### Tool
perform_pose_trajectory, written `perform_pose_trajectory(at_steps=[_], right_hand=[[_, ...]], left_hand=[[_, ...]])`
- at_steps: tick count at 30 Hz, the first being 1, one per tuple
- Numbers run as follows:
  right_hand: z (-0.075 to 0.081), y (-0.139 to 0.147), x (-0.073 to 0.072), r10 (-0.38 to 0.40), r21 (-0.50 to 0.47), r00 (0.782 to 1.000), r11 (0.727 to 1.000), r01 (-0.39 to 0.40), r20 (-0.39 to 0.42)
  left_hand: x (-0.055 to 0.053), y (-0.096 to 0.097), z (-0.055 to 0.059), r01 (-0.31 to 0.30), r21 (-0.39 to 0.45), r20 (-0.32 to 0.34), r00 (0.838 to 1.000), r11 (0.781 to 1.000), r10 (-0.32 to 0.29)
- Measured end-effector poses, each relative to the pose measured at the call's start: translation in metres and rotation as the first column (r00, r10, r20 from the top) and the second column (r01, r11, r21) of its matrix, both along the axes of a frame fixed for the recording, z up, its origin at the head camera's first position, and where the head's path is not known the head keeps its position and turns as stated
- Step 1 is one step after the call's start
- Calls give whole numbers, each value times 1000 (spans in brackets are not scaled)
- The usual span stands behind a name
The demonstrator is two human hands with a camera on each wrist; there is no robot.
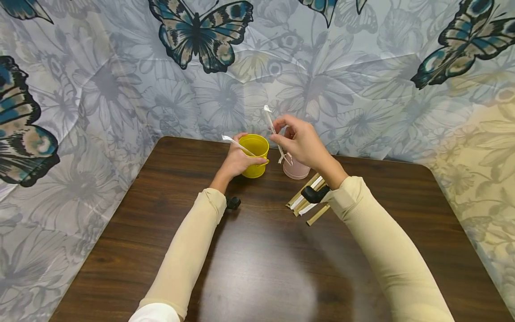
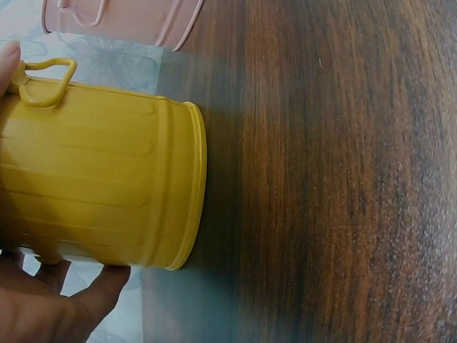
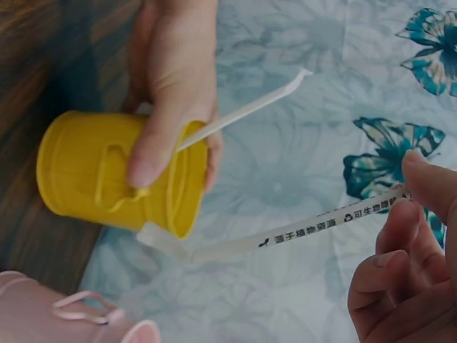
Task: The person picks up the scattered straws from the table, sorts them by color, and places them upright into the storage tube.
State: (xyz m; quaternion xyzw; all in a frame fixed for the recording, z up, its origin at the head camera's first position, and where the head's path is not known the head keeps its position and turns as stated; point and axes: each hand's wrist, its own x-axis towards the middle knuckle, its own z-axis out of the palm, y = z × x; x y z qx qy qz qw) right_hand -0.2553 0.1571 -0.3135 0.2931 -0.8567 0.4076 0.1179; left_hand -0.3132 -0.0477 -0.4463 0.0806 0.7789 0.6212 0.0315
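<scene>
My left hand [image 1: 234, 161] grips a small yellow metal bucket [image 1: 254, 172] at the far side of the table, its thumb by the rim and the side handle. A white paper-wrapped straw [image 1: 237, 144] leans inside and sticks out over the rim. Between thumb and fingers, my right hand [image 1: 301, 141] pinches another white paper-wrapped straw [image 3: 300, 234] with dark printing. This straw slants in the air, its lower end overlapping the yellow bucket's rim in the right wrist view. Close to that end stands a pink bucket [image 1: 296, 170], partly covered by the right hand in the head view.
Several wrapped straws, brown and white [image 1: 302, 201], lie side by side below my right wrist. The dark wooden table [image 1: 261, 259] meets a butterfly-patterned cloth [image 1: 225, 98] at its back edge. A black wrist mount [image 1: 315, 195] hangs over the straws.
</scene>
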Motion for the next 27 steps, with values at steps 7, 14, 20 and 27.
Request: perform_pose_trajectory(at_steps=[7,14,20,27], right_hand=[[12,-23,-13,15,-27,1000,1000,-15,1],[7,-45,-25,38,2,999,999,-38,-39],[-1,-62,-36,81,52,995,996,-78,-57],[-21,-72,-44,105,88,994,991,-102,-30]], left_hand=[[-2,-3,-3,9,-5,-7,1000,1000,-9],[-3,-5,-6,28,1,16,999,1000,-28],[-3,-6,-5,44,3,-5,999,999,-44],[-6,-4,-6,60,-16,-123,991,998,-62]])
